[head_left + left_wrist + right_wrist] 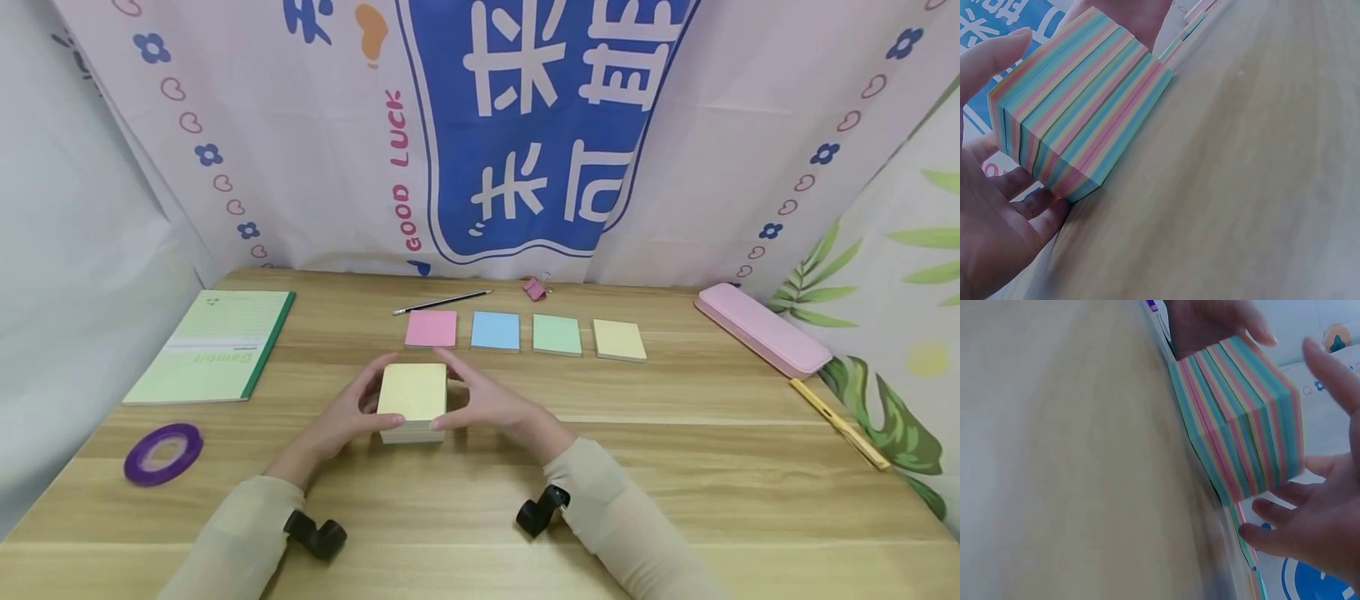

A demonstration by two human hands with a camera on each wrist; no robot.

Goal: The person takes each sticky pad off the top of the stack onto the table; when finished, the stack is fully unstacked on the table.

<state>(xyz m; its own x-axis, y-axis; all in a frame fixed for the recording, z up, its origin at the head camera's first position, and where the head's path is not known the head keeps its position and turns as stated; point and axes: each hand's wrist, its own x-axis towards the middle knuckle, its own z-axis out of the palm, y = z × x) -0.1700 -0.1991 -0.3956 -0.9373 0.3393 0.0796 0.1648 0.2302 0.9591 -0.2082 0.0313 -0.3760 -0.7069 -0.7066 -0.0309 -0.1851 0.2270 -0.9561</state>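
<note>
A thick stack of sticky notes stands at mid-table, pale yellow on top. Its sides show pink, blue, green and yellow stripes in both wrist views, with slight steps between the pads. My left hand curves round the left side, thumb at the near left corner and fingers along the far side. From the right my right hand frames it the same way, thumb by the near right corner. In the right wrist view, that thumb is raised off the striped stack, and the fingertips are close along its edge.
Behind the stack lie a pink pad, a blue pad, a green pad and a yellow pad. A pencil and pink clip lie farther back. Left are a notebook and purple tape roll; right, a pink case.
</note>
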